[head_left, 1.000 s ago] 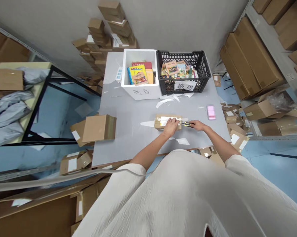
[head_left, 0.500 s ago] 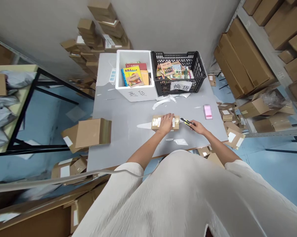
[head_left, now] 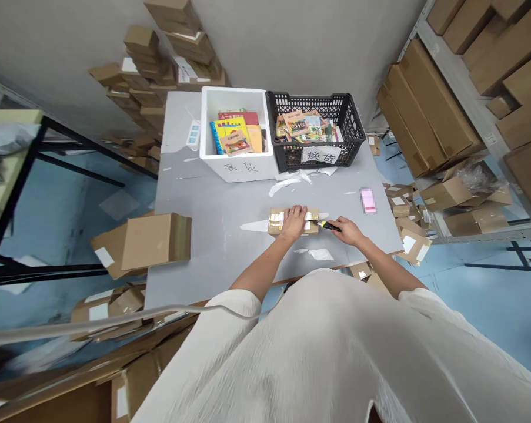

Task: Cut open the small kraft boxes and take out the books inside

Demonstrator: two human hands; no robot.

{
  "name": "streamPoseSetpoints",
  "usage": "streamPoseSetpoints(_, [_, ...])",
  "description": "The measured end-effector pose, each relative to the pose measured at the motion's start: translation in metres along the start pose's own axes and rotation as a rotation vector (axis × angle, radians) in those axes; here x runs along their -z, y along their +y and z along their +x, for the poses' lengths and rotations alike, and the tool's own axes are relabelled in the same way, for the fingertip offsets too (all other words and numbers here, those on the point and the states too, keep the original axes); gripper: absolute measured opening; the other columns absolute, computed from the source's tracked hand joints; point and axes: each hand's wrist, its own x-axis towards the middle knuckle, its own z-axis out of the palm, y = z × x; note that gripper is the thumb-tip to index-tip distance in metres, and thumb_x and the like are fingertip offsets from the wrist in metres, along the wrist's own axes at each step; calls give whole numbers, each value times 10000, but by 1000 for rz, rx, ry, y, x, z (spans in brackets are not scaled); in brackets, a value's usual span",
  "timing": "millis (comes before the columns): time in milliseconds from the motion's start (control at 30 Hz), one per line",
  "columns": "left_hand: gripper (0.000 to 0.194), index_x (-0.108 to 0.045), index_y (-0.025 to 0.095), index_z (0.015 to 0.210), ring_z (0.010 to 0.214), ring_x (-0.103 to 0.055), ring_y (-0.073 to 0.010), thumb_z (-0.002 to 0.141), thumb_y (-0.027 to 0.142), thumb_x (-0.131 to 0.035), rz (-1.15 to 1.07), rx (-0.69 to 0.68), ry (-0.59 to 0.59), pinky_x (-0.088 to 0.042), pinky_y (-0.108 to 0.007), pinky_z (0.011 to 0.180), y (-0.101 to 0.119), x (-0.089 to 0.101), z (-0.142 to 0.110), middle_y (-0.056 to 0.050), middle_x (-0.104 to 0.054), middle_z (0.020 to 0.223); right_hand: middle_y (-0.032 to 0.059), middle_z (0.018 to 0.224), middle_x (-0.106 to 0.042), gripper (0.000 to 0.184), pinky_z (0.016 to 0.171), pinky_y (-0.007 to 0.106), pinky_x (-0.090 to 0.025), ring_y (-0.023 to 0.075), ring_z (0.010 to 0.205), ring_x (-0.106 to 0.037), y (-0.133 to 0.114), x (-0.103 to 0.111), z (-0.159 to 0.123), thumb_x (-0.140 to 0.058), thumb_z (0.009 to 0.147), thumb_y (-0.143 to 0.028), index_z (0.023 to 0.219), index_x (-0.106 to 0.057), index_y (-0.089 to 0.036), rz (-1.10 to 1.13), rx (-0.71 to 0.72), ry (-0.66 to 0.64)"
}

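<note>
A small cardboard box (head_left: 276, 227) with clear tape and white label strips lies on the grey table (head_left: 216, 247). My left hand (head_left: 294, 221) is laid over its middle, with the fingers bent over the far edge and holding it against the tabletop. A yellow-and-black box cutter (head_left: 329, 225) is in my right hand (head_left: 347, 230), whose fingers are closed round the handle. The cutter's front end meets the right end of the box at the taped seam; the blade's tip cannot be made out.
Behind the box stand a white foam bin (head_left: 241, 169) and a black plastic crate (head_left: 287, 160), both with books in them. A pink-screened phone (head_left: 368, 201) lies at the right. A larger carton (head_left: 148, 242) sits at the left edge. Paper scraps (head_left: 321, 254) lie nearby.
My right hand has brought the box cutter left, from just beside the box to its right end. My left hand stays on the box. The whole view has shifted slightly.
</note>
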Motion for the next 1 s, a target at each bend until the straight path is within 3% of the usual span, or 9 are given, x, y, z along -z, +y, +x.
streamPoseSetpoints(367, [654,-489,199,1732,1671,-421,-384,1088,308,-452,-122,8,89,-218,-604,1395,3,-6,-15,-225,-568,1698,166,1365,-684,547,1079,445,-500,347,1236,-616,-2,-22,0,-551,1134,-385,1666,-637,-288,-25,-29,95])
streamPoseSetpoints(600, [633,-504,186,1718,1669,-435,-376,1100,309,-441,-112,18,96,-219,-606,1401,3,-8,-14,-222,-582,1695,181,1374,-671,579,1080,462,-551,370,1282,-635,31,-9,-8,-530,1108,-394,1652,-627,-221,98,-198,255])
streamPoseSetpoints(767, [722,-454,173,1744,1717,-365,-384,1043,329,-530,-139,36,88,-197,-625,1422,3,-10,-11,-217,-524,1750,168,1355,-702,539,1130,505,-558,364,1282,-656,43,-12,-6,-600,1033,-435,1511,-698,-207,258,-271,306])
streamPoseSetpoints(1000, [873,-455,264,1730,1754,-268,-423,959,547,-752,-141,46,50,-145,-682,1428,-21,9,-41,-196,-397,1834,148,1337,-743,501,1157,518,-559,335,1256,-694,20,-36,10,-654,962,-475,1390,-722,-222,451,-214,263])
